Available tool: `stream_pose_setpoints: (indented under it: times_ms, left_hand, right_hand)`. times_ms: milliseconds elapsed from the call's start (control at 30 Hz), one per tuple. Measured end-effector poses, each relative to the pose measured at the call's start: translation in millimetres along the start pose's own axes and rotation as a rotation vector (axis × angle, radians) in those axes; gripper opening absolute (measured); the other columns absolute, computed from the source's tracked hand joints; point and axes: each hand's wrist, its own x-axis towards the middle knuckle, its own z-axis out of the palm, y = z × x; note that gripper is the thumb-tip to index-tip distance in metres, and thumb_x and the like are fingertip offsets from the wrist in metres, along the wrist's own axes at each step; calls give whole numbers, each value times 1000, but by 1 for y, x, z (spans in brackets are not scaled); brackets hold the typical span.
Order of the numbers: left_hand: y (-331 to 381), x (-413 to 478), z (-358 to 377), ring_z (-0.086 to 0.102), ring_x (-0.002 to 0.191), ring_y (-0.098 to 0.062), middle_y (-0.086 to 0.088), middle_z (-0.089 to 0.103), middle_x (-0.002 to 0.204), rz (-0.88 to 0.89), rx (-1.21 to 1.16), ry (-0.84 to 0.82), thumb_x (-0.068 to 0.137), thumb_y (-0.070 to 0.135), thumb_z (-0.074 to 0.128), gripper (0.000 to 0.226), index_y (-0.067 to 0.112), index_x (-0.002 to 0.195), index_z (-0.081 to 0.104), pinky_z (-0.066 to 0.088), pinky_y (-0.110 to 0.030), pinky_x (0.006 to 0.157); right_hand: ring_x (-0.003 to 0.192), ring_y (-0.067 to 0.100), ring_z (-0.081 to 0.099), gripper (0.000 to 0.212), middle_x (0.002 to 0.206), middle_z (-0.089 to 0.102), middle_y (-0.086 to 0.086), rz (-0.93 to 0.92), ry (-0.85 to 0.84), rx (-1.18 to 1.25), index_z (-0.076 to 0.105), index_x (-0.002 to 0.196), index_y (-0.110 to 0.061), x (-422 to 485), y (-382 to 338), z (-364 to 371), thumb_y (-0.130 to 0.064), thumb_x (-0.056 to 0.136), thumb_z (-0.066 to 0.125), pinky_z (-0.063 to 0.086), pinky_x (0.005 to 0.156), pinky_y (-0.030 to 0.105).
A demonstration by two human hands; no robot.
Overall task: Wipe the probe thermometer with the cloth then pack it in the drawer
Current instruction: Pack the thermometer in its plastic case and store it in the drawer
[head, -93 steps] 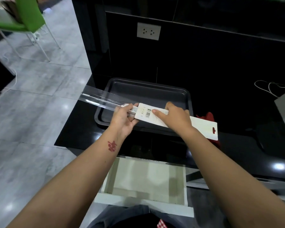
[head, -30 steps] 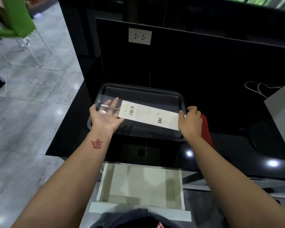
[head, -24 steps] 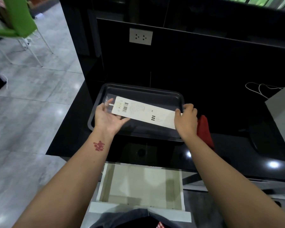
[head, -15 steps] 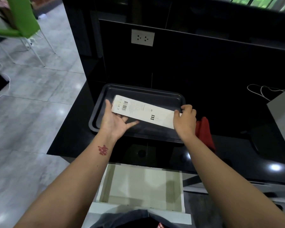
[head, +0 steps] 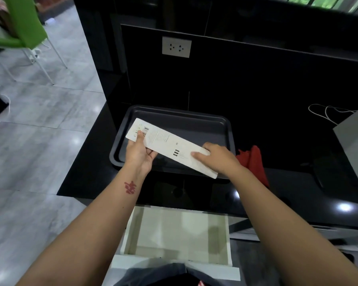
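Both hands grip thermometer pack point(head: 170, 146): left hand point(head: 139, 155) far end, right hand point(head: 217, 159) near end; long axis diagonal; open drawer point(head: 132, 230) below fingers.

Both hands hold a long white thermometer package point(head: 170, 147) over a dark baking tray point(head: 221, 129): the left hand point(head: 140, 153) grips its barcode end, the right hand point(head: 217, 158) the nearer end. A red cloth point(head: 251, 159) lies just right of the right hand. Below the forearms, a white drawer point(head: 178, 232) stands open.

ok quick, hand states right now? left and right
Left hand: closed on the far end of the white thermometer package.
Right hand: closed on the package's near end, over the black tray.
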Motion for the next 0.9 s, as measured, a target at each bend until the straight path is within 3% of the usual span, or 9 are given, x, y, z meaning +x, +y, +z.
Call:
stream_pose_setpoints:
  times_ms: [67,133,233,300,433,567,700,800,900]
  left_hand:
    - [1,1,-1,72,98,-21,-6,72,110,5,14,38,100,33,49,34,17,129,56,60,-41,81]
    - [0,4,-3,71,101,-22,-6,71,113,1,-3,29,97,41,51,41,17,130,54,59,-43,85]
    - [2,3,-1,64,112,-27,-7,63,125,-35,-27,-100,84,62,56,66,28,139,40,52,-55,92]
    - [5,0,3,60,115,-28,-7,59,129,-77,24,-154,75,68,62,82,27,142,38,54,-57,86]
    - [6,-1,10,63,108,-37,-9,60,127,-141,-91,-126,88,39,68,62,23,142,42,57,-57,76]
    - [5,-2,6,62,111,-42,-18,63,124,-154,-244,-113,97,20,57,39,23,136,51,54,-61,81]
    - [-2,-10,4,64,110,-35,-20,66,120,-145,-222,-110,98,14,56,36,26,132,56,55,-57,79]
    - [-9,-16,4,65,111,-31,-19,66,121,-150,-188,-111,98,14,55,39,29,134,54,57,-52,76]
    - [-15,-20,4,63,115,-30,-18,66,123,-141,-164,-116,99,14,54,40,30,136,53,59,-47,66]
  right_hand:
    - [85,20,65,32,98,66,-3,-56,-100,36,55,98,-27,-1,-4,-3,-55,85,61,53,68,32]
    - [77,20,65,25,91,63,-4,-115,-130,57,47,90,-27,-3,-9,-3,-45,87,64,54,60,33]
    - [79,22,58,24,89,55,-6,-262,-50,-89,37,89,-31,-4,-14,1,-38,91,60,42,58,33]
    - [80,23,52,26,90,46,-4,-409,71,-203,32,86,-31,-3,-16,7,-30,92,57,36,60,33]
    - [87,24,43,32,97,41,1,-545,263,-333,32,89,-26,-3,-19,8,-6,83,57,31,68,33]
    - [102,25,47,39,110,47,1,-403,238,-268,39,107,-19,-2,-15,7,-21,78,65,33,80,35]
    - [130,27,42,81,143,43,3,-314,48,-207,30,145,-22,-3,-13,11,-47,78,68,30,104,44]
    - [132,25,42,82,146,44,0,-290,-21,-195,32,147,-24,-4,-11,13,-53,79,67,30,106,43]
    - [125,21,48,77,137,51,-1,-248,-105,-94,41,141,-24,-6,-8,10,-51,76,72,38,104,41]
